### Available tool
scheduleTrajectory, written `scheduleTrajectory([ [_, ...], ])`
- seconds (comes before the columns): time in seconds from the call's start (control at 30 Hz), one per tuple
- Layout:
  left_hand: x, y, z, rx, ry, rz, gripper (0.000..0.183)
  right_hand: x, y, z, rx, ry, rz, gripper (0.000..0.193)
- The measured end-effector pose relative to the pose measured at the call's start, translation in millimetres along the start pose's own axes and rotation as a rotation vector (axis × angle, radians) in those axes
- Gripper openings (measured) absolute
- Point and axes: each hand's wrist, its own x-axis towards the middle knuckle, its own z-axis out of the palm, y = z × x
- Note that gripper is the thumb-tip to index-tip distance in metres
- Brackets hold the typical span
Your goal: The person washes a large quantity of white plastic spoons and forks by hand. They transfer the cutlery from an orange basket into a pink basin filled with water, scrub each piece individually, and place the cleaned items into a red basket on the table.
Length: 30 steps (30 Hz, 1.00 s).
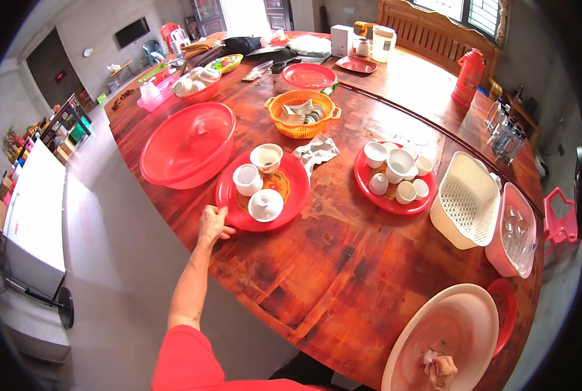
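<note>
My left hand (214, 225) is closed on the near-left rim of a round red tray (295, 207). That tray carries a white cup (246, 179), a patterned white bowl (266, 156) and a lidded white cup (265, 205). Far to the right, my right hand (442, 371) is down inside a large pale basin (483, 306), its fingers closed at a small whitish thing that I cannot make out. Dark bits lie in the basin close to those fingers. Beyond the left hand stands a wide red basin (173, 176). A crumpled grey-white cloth (317, 150) lies by the tray.
A second red tray (395, 207) holds several white cups. Right of it are a cream perforated basket (444, 208) and a pink basket (529, 254) with clear glasses. An orange basket (291, 132) of spoons and a red thermos (468, 78) stand farther back on the wooden table (291, 287).
</note>
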Motion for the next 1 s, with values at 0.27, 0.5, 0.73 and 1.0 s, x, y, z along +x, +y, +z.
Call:
scheduleTrajectory([
  [0.27, 30, 133, 88, 0.239, 0.244, 1.198, 0.023, -4, 6, -1, -0.015, 0.019, -0.004, 0.014],
  [0.5, 134, 160, 202, -0.656, -0.163, -0.053, 0.045, -13, 20, 1, -0.025, -0.007, 0.024, 0.020],
  [0.73, 176, 172, 227, -0.659, -0.214, -0.110, 0.058, -2, 2, -2, 0.101, -0.001, 0.162, 0.012],
  [1.0, 199, 166, 234, -0.913, -0.176, -0.033, 0.022, 17, 3, -3, 0.062, -0.076, 0.190, 0.009],
])
